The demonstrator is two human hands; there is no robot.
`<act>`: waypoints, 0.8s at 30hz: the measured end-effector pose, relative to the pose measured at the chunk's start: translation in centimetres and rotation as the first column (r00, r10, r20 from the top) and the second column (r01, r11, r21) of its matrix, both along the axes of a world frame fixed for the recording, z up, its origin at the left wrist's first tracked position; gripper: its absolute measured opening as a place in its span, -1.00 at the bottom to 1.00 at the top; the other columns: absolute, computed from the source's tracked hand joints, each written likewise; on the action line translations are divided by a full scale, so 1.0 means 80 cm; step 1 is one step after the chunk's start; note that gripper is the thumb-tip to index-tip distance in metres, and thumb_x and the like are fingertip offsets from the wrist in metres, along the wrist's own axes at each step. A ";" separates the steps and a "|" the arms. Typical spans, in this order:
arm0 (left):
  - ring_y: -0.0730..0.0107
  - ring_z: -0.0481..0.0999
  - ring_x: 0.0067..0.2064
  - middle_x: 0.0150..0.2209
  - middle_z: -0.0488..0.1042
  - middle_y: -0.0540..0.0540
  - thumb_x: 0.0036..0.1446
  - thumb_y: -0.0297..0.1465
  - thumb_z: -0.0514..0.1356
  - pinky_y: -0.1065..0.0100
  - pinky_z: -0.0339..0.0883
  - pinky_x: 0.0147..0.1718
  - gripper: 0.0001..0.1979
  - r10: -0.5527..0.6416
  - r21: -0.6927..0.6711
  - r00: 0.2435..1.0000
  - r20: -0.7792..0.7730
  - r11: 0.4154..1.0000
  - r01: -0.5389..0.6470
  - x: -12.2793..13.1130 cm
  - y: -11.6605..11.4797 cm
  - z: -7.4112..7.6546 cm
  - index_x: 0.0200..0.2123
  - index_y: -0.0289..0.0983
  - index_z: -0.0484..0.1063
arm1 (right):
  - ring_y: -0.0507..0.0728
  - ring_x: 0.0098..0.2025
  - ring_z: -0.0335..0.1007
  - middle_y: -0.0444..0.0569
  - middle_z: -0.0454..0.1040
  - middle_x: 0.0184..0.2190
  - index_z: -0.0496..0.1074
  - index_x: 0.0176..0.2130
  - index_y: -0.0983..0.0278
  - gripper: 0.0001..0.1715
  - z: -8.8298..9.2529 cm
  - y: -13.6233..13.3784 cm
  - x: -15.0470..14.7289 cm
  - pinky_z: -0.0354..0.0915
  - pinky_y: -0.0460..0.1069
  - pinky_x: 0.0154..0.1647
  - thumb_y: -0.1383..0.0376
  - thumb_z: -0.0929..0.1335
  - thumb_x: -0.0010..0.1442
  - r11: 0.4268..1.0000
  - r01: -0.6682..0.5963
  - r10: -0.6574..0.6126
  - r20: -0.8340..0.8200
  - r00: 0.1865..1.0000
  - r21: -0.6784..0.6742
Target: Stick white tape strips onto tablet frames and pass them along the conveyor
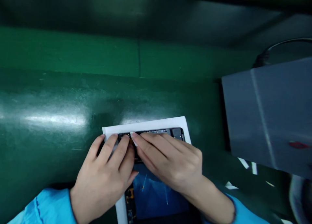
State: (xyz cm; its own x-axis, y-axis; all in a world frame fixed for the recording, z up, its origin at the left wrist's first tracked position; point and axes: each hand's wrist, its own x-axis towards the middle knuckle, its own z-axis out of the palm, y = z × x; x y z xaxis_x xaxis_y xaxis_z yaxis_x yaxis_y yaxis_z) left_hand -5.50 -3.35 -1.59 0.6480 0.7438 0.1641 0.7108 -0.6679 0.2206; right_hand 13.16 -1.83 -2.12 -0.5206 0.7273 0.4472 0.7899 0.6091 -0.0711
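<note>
**Head view: fingers pressed on a black phone frame**

Left-hand fingers point(119, 149) curl close over a slim black phone frame point(156, 132); right-hand fingers point(156, 144) lie flat along it, a small white tab point(134, 139) at their tips. A grip cannot be confirmed. Below the fingers, a blue-lit rectangular phone panel point(156, 191) rests on white card point(146, 125). Uneven pressure could crack thin parts.

text: none legible | red mark point(298, 145) on grey panel point(263, 113): too blurred to read

Sheet point(146, 125) lies flat on the bench point(48, 146), what looks like a phone point(156, 196) on it, box point(263, 113) well off right.
</note>
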 end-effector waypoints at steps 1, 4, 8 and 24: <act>0.06 0.34 0.14 0.10 0.45 -0.14 0.33 -0.25 0.00 0.01 0.18 0.13 -0.62 0.001 0.003 1.000 0.002 1.000 -0.001 0.000 0.000 0.000 0.05 -0.32 0.42 | 0.05 -0.41 0.40 -0.03 0.58 -0.34 0.52 -0.15 0.40 -0.82 0.000 0.000 0.000 0.26 -0.04 -0.44 0.44 0.34 0.24 1.000 0.000 0.000 0.008 1.000 0.004; 0.06 0.35 0.12 0.09 0.46 -0.14 0.34 -0.26 -0.01 0.02 0.17 0.14 -0.62 0.005 0.008 1.000 0.003 1.000 -0.005 0.001 0.001 -0.001 0.04 -0.32 0.43 | 0.05 -0.38 0.38 -0.03 0.58 -0.33 0.52 -0.14 0.40 -0.80 -0.001 -0.001 0.001 0.26 -0.04 -0.40 0.44 0.34 0.25 1.000 -0.008 0.008 0.027 1.000 0.006; 0.07 0.37 0.11 0.07 0.47 -0.14 0.33 -0.27 -0.01 0.03 0.18 0.13 -0.63 0.006 0.010 1.000 0.008 1.000 -0.006 0.001 0.002 0.000 0.03 -0.32 0.44 | 0.06 -0.35 0.37 -0.03 0.58 -0.32 0.53 -0.13 0.40 -0.80 0.000 -0.002 0.001 0.25 -0.04 -0.39 0.45 0.34 0.23 1.000 -0.026 0.026 0.038 0.999 -0.002; 0.06 0.36 0.13 0.07 0.47 -0.16 0.32 -0.27 0.01 0.00 0.21 0.13 -0.63 0.012 -0.001 1.000 0.026 1.000 -0.011 0.000 0.001 0.001 0.04 -0.33 0.44 | 0.07 -0.34 0.35 -0.01 0.56 -0.29 0.53 -0.12 0.38 -0.75 0.005 -0.005 -0.005 0.25 -0.03 -0.41 0.44 0.30 0.24 0.999 0.031 -0.027 0.104 0.994 -0.035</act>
State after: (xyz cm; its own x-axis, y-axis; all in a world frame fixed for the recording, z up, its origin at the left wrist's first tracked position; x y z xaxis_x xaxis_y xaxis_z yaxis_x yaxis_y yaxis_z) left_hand -5.50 -3.28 -1.51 0.6349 0.7514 0.1798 0.7125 -0.6595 0.2395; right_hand 12.77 -2.24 -1.73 -0.5409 0.7576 0.3653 0.8116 0.5841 -0.0097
